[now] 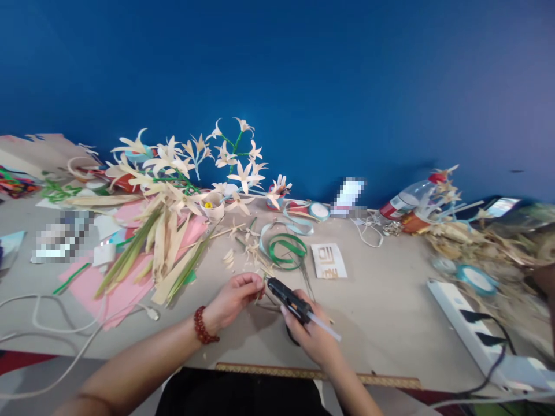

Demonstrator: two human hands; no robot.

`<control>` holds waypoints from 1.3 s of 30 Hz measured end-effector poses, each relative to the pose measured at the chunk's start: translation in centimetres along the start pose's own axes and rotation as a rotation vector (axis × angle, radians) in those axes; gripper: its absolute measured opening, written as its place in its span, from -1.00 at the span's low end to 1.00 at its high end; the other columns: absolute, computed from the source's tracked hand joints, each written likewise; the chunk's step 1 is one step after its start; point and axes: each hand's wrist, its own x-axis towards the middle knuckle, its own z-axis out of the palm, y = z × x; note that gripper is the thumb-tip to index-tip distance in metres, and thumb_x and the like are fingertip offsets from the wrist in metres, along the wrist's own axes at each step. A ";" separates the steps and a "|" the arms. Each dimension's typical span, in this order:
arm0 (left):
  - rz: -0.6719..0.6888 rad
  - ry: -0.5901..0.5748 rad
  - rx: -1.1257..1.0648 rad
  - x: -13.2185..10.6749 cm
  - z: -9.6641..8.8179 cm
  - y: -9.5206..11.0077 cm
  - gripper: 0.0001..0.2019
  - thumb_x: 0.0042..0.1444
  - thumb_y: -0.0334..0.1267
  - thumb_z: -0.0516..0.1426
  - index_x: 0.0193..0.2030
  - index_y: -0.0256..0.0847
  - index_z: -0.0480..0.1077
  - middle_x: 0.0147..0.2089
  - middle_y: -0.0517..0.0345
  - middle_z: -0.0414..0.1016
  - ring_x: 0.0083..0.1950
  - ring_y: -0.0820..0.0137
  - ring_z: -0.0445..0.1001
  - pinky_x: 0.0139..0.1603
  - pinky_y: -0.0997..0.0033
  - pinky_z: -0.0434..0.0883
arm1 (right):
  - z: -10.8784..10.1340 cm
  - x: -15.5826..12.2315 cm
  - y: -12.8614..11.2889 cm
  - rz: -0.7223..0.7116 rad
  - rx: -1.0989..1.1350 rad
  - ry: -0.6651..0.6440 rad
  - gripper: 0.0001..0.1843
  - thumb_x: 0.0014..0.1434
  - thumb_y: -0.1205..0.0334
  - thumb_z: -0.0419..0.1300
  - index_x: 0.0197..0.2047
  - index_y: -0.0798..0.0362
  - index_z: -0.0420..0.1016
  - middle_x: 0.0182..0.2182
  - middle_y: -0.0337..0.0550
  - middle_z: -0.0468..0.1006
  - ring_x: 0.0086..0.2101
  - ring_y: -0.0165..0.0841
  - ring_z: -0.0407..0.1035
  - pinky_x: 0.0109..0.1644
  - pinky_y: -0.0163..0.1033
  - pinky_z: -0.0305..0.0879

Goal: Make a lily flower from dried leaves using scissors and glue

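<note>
My right hand [310, 338] grips a black hot glue gun [288, 299] with a clear glue stick [324, 327] poking out of its back; the nozzle points left toward my other hand. My left hand [236, 297], with a red bead bracelet [202, 327] on the wrist, is closed in a pinch right at the nozzle, on a small pale piece that I cannot make out. Both hands hover just above the grey table [381, 300] near its front edge.
Pale leaf flowers on green stems [225, 162] stand at the back. Leaf strips lie on pink paper [125, 283] at left. Green ribbon [286, 251], scissors [306, 274], a small card [329, 261], white cables [65, 323], a power strip [472, 323], a ruler [303, 374] along the front edge.
</note>
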 end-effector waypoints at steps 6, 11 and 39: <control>-0.002 0.010 -0.010 0.0 0.1 0.0 -0.83 0.04 -0.25 0.28 -0.44 -0.30 0.43 -0.48 0.18 0.41 -0.41 0.50 0.33 -0.31 0.52 0.22 | 0.1 -0.1 0.2 0.002 -0.012 0.018 -0.83 0.25 0.11 0.04 -0.25 0.02 0.32 -0.54 -0.21 0.51 -0.48 -0.25 0.47 -0.38 -0.27 0.28; -0.007 0.013 -0.005 0.0 0.1 0.0 -0.82 0.02 -0.25 0.29 -0.45 -0.30 0.43 -0.49 0.18 0.41 -0.41 0.49 0.33 -0.31 0.51 0.22 | 0.3 -0.2 0.4 0.009 0.001 0.052 -0.84 0.23 0.11 0.06 -0.23 0.01 0.34 -0.51 -0.18 0.54 -0.47 -0.24 0.48 -0.38 -0.27 0.30; 0.000 0.031 0.060 -0.1 0.3 0.3 -0.81 0.01 -0.23 0.29 -0.46 -0.29 0.42 -0.47 0.18 0.39 -0.40 0.47 0.31 -0.32 0.46 0.19 | -0.1 -0.3 1.1 0.034 -0.031 0.022 -0.82 0.27 0.10 0.03 -0.25 0.02 0.31 -0.55 -0.21 0.48 -0.49 -0.26 0.46 -0.41 -0.29 0.27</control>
